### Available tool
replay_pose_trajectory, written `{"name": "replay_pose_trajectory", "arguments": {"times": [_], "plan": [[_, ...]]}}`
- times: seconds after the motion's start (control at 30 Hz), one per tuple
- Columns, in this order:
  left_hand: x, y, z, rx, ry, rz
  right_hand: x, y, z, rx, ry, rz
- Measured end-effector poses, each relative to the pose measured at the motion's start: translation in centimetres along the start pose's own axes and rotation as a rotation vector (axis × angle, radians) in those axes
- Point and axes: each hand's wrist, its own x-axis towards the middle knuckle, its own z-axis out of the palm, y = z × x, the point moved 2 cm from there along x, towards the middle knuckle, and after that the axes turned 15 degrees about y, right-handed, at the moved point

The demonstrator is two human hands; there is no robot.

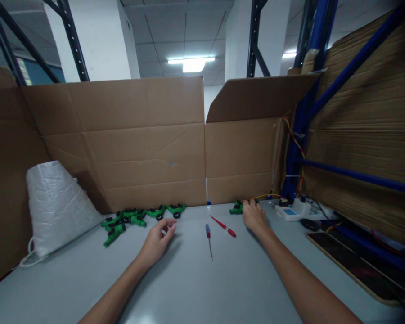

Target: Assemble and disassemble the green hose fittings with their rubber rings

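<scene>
My right hand (pixel 254 216) reaches to the back of the table, its fingers curled down on a small green and black toy vehicle (pixel 236 207). Part of that toy is hidden behind the fingers. Left of centre, my left hand (pixel 159 237) hovers low over the table with loosely bent fingers and a gap between thumb and fingers; nothing shows in it. Beyond it lies a row of several similar green toys (pixel 131 217), some with black wheels. Between my hands lie a red screwdriver (pixel 225 227) and a thin screwdriver with a blue and red handle (pixel 208 234).
A white plastic sack (pixel 59 207) leans at the left. Cardboard walls (pixel 138 153) enclose the back and sides. At the right stand a blue rack post (pixel 295 175), a white power strip (pixel 288 213) with cables, and a dark flat panel (pixel 354 265).
</scene>
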Motion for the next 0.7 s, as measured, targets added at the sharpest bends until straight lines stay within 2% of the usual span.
{"name": "replay_pose_trajectory", "arguments": {"times": [0.23,0.47,0.57,0.7], "plan": [[0.0,0.7,-0.6,0.104,-0.008,0.119,-0.2,-0.3,-0.6,-0.032,0.052,-0.002],[0.3,0.4,-1.0,0.198,0.006,0.189,-0.8,-3.2,-2.5,0.094,0.269,-0.122],[0.3,0.1,-0.8,0.23,-0.025,0.21,-1.5,-5.3,-3.2,0.296,0.291,-0.235],[0.5,-0.7,0.0,0.247,-0.06,0.268,-3.6,-8.5,-3.8,0.49,0.217,-0.457]]}}
